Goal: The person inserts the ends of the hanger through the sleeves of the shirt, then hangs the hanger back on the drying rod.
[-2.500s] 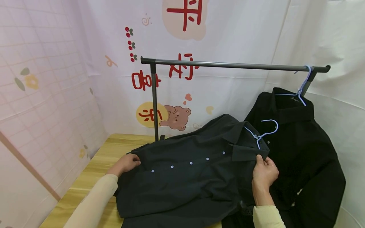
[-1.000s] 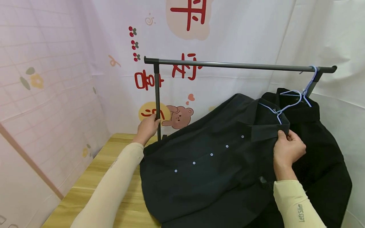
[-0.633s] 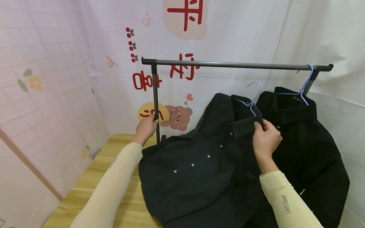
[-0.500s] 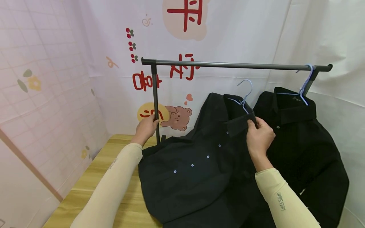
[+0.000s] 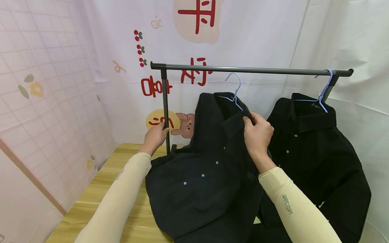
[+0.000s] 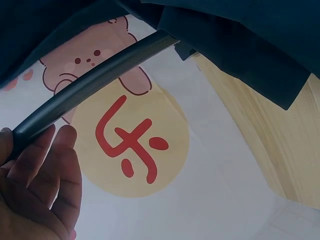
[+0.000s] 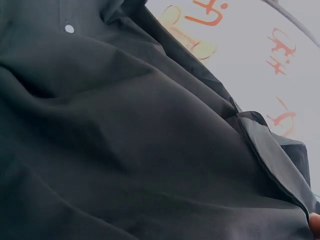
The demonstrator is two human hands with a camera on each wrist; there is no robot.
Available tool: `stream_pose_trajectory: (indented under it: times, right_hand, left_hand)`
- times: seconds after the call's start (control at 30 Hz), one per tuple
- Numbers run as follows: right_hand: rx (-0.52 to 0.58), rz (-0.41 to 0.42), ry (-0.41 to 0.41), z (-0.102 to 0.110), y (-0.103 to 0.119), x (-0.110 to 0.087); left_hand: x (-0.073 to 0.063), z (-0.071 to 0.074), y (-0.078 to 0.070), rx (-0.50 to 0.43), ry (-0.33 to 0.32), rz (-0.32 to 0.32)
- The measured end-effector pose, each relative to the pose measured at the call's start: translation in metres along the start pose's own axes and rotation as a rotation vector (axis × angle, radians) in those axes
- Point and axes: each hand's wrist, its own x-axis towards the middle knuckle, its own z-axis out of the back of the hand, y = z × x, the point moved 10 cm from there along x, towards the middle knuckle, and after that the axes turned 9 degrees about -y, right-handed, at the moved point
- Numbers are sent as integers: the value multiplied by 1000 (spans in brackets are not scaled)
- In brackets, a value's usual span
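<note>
In the head view my right hand (image 5: 258, 136) pinches the collar edge of a black button-up shirt (image 5: 194, 195). A pale blue hanger (image 5: 235, 97) sits inside its neck, the hook just below the rack's top bar (image 5: 243, 70) in this view. My left hand (image 5: 155, 138) grips the left upright post (image 5: 165, 98) of the clothes rack. The left wrist view shows its fingers (image 6: 67, 165) round that dark post. Black cloth with a white button (image 7: 69, 29) fills most of the right wrist view, where only a bit of my finger shows at the edge.
Another black shirt (image 5: 322, 158) hangs at the bar's right end on its own blue hanger (image 5: 327, 89). A wooden table (image 5: 100, 202) lies below. Printed white cloth (image 5: 258, 30) with red lettering and a bear forms the backdrop.
My left hand has let go of the shirt's lower part and taken hold of the post. My right hand first rose rightward with the collar, then moved left and up, bringing the hanger towards the bar.
</note>
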Motion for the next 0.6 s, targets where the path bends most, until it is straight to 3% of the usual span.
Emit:
stream_pose_trajectory:
  times: [0.37,0.6]
  right_hand:
    - [-13,103,95,-40,73,13]
    - [3,76,165,-74,93,14]
  left_hand:
    - [1,2,0,-19,-18,-17]
    - [2,0,2,-18,-11,0]
